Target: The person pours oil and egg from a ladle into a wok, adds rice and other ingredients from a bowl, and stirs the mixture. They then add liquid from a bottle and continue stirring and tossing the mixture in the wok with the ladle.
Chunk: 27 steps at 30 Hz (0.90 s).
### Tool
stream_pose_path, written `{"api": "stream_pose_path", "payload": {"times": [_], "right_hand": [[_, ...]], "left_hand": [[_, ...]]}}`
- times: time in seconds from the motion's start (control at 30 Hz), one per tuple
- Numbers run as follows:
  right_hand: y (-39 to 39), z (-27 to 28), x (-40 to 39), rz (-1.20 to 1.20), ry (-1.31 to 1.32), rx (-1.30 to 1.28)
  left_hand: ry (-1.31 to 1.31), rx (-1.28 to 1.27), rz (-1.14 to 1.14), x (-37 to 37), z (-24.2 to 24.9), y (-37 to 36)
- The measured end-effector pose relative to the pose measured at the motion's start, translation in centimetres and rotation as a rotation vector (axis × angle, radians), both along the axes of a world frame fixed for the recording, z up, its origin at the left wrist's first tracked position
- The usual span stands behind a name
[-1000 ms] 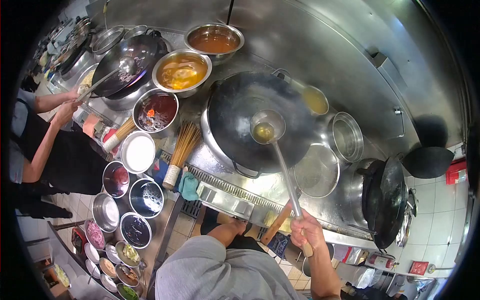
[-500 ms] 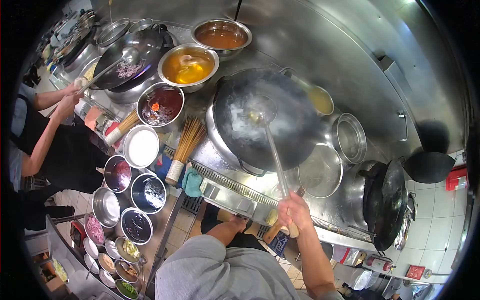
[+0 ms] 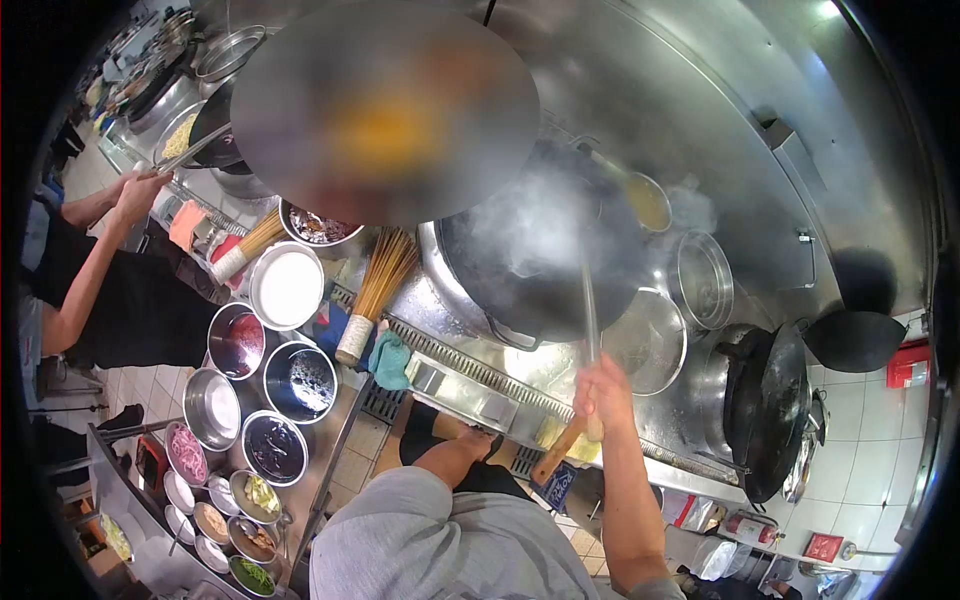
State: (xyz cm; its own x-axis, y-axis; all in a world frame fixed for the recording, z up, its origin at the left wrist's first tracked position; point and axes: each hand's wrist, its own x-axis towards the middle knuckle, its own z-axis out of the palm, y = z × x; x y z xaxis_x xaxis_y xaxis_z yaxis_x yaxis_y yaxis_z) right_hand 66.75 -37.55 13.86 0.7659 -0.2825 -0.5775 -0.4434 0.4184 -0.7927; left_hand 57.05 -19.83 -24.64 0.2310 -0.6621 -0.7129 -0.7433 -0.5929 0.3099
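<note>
My right hand (image 3: 604,391) is closed round the handle of a long ladle (image 3: 591,305), whose shaft runs up into the large dark wok (image 3: 490,285). Thick steam over the wok hides the ladle's bowl and any contents. Down by my body, my left hand (image 3: 480,441) hangs near the stove's front edge; its fingers are too small and dark to make out. Just left of the ladle's grip, a wooden handle (image 3: 560,450) slants over the front edge. Right of the wok lies a round strainer (image 3: 645,345).
A co-worker's hands (image 3: 135,195) hold a utensil at another wok, left. Bowls, a white-filled pot (image 3: 286,286), a bamboo brush (image 3: 380,290) and a teal cloth (image 3: 389,360) stand left. Another wok (image 3: 780,410) is right. A blurred oval covers the upper left.
My right hand and the ladle have shifted slightly right and up, and the ladle stands steeper. Steam over the wok is thicker. A blurred oval now covers the bowls at the back.
</note>
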Motion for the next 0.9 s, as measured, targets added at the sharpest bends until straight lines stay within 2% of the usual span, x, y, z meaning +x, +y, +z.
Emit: {"api": "stream_pose_path", "payload": {"times": [0.2, 0.3, 0.4, 0.47, 0.6, 0.67, 0.77, 0.8, 0.9], "right_hand": [[-0.8, 0.3, -4.3, -0.006, 0.012, 0.027], [-0.1, 1.6, -5.9, -0.011, 0.032, 0.008], [0.5, 2.7, -7.1, -0.019, 0.054, 0.027], [0.6, 3.1, -7.9, -0.024, 0.07, 0.059], [0.5, 3.4, -9.0, -0.051, 0.072, 0.14], [0.2, 3.5, -9.4, -0.059, 0.052, 0.191], [-0.5, 3.3, -9.7, -0.054, 0.022, 0.27], [-0.9, 2.9, -10.0, -0.057, 0.01, 0.302], [-2.5, 2.8, -10.4, -0.071, 0.001, 0.366]], "left_hand": [[0.119, -0.024, 0.106, 0.0, -1.9, -0.8], [0.134, 0.094, 0.08, -0.2, -3.1, -1.6], [0.207, 0.088, 0.078, 1.1, 2.1, -1.0], [0.189, 0.112, 0.062, 1.6, 3.5, -1.1], [0.088, 0.077, 0.128, 0.6, 2.9, -1.4], [0.07, 0.05, 0.162, -0.6, -0.3, -1.6], [0.09, 0.061, 0.202, -0.7, 0.4, -1.5], [0.105, 0.074, 0.212, -0.4, 1.8, -1.2], [0.297, 0.028, 0.442, 1.1, 7.1, 1.4]]}}
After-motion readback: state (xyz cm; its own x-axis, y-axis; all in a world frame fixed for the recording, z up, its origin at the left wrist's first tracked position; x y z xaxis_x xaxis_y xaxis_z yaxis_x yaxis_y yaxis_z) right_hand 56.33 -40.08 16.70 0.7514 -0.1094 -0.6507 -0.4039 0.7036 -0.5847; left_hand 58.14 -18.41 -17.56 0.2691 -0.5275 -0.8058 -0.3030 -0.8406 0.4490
